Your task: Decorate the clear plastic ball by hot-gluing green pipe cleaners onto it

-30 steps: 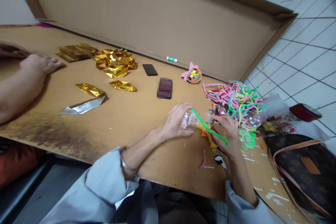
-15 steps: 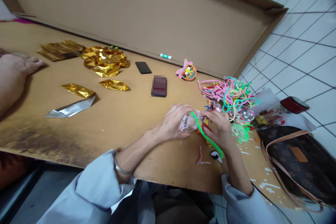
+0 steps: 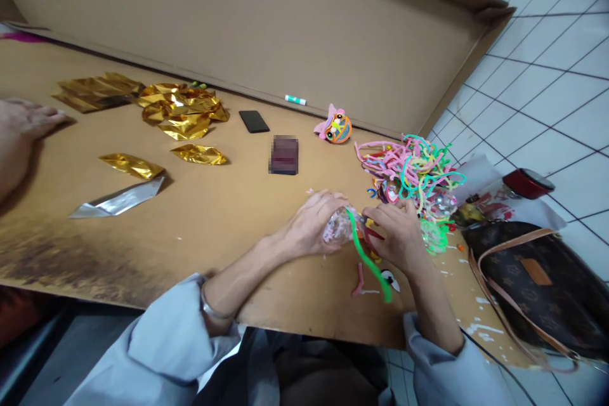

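Note:
My left hand (image 3: 318, 222) is wrapped round a clear plastic ball (image 3: 337, 227) with pinkish bits on it. A bright green pipe cleaner (image 3: 364, 257) hangs from the ball's upper right side, its lower end free over the table. My right hand (image 3: 394, 228), at the ball's right, is closed on a small red-handled tool (image 3: 373, 238); its metal tip is partly hidden, so I cannot tell its exact kind. Below lie a pink pipe cleaner piece (image 3: 358, 279) and a black-and-white eye cutout (image 3: 390, 280). Behind my right hand is a tangled heap of coloured pipe cleaners (image 3: 409, 165).
A finished-looking decorated ball (image 3: 339, 127), glue stick (image 3: 295, 100), phone (image 3: 254, 121) and dark red blurred item (image 3: 285, 155) lie farther back. Gold foil (image 3: 183, 108) is at left, near another person's hand (image 3: 33, 119). A handbag (image 3: 537, 292) and red-lidded bottle (image 3: 526, 184) stand right.
The green pipe cleaner's free end has swung left and down, away from my right forearm. Both hands stay at the ball. The whole view has shifted slightly.

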`<state>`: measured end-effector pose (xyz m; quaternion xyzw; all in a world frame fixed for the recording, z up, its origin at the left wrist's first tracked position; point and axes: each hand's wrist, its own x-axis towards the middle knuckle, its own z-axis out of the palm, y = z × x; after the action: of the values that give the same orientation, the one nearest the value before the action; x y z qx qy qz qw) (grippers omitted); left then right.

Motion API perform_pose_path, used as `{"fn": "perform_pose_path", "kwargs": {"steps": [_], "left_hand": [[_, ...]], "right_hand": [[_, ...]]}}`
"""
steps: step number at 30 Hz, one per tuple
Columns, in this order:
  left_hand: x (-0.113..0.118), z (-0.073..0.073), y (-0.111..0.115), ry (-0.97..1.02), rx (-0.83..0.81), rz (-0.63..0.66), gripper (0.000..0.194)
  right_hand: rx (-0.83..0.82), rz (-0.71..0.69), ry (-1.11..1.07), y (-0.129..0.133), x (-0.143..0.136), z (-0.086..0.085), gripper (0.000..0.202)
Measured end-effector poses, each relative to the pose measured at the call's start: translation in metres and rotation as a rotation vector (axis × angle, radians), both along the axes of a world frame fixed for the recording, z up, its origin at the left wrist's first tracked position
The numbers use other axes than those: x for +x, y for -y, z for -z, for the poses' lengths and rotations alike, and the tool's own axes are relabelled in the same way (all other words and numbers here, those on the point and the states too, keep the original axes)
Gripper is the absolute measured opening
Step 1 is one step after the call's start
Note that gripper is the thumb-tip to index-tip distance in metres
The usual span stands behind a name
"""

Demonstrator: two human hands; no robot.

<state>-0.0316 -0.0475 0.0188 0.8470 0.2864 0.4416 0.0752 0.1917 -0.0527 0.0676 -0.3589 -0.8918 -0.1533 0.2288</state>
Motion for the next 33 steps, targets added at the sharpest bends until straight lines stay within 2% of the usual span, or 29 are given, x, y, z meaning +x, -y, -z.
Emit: {"fn": "perform_pose_path", "kwargs": {"steps": [9, 13, 21, 24, 27, 30, 33], "left_hand": [[-0.001, 0.001, -0.001, -0.018, 0.029, 0.001, 0.076], [-0.001, 0.002, -0.001, -0.019, 0.005, 0.015, 0.076], [-0.001, 0.003, -0.001, -0.033, -0.004, 0.015, 0.076], [-0.002, 0.002, -0.002, -0.035, -0.005, 0.011, 0.073], [-0.002, 0.000, -0.002, -0.051, -0.010, -0.005, 0.069], [-0.003, -0.001, -0.002, -0.066, -0.007, -0.028, 0.066], [-0.003, -0.001, -0.004, -0.067, 0.021, -0.044, 0.064]], "right_hand": [[0.015, -0.073, -0.017, -0.004, 0.003, 0.001, 0.019], [-0.011, -0.042, 0.001, -0.004, 0.005, 0.003, 0.023], [-0.004, -0.010, -0.014, -0.004, 0.006, 0.013, 0.016], [0.000, -0.043, -0.076, -0.005, 0.006, 0.018, 0.017], [0.026, -0.067, -0.116, -0.005, 0.005, 0.021, 0.020], [0.089, -0.006, -0.068, -0.003, 0.002, 0.021, 0.021], [0.218, 0.056, 0.007, -0.001, -0.002, 0.019, 0.024]]}}
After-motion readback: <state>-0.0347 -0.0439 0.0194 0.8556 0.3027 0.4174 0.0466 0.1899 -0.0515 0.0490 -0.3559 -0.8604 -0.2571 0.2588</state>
